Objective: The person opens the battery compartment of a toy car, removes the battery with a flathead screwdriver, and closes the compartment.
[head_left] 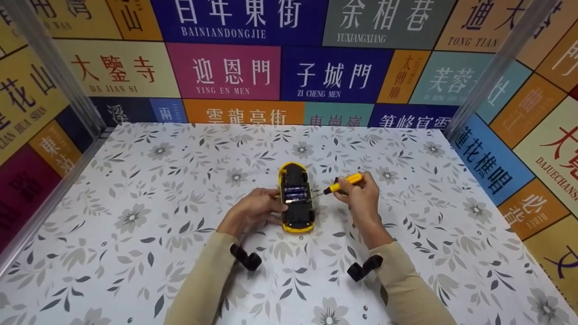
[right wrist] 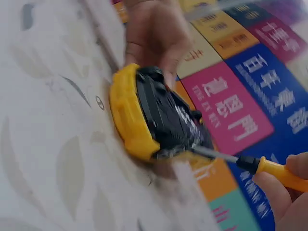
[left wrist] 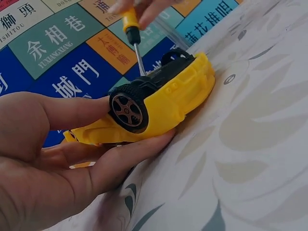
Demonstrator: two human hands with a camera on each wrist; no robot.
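While the left hand (head_left: pixel 255 210) grips the upturned yellow toy car (head_left: pixel 296 198), lying lengthwise away from the person, the right hand (head_left: pixel 360 196) pinches a screwdriver (head_left: pixel 337 185) pointing leftward at its underside.

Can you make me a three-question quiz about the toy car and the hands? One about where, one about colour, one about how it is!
1. Where does the tip of the screwdriver point?
A. at the car's underside
B. at the wall
C. at a sleeve

2. What colour is the body of the toy car?
A. red
B. yellow
C. green

3. How does the car lie?
A. on its wheels
B. standing on its nose
C. upside down on the table

Answers:
1 A: the right hand holds the tool with its tip at the black underside, by the batteries.
2 B: the shell is yellow in all views.
3 C: the black bottom faces up while the left hand holds the car's side.
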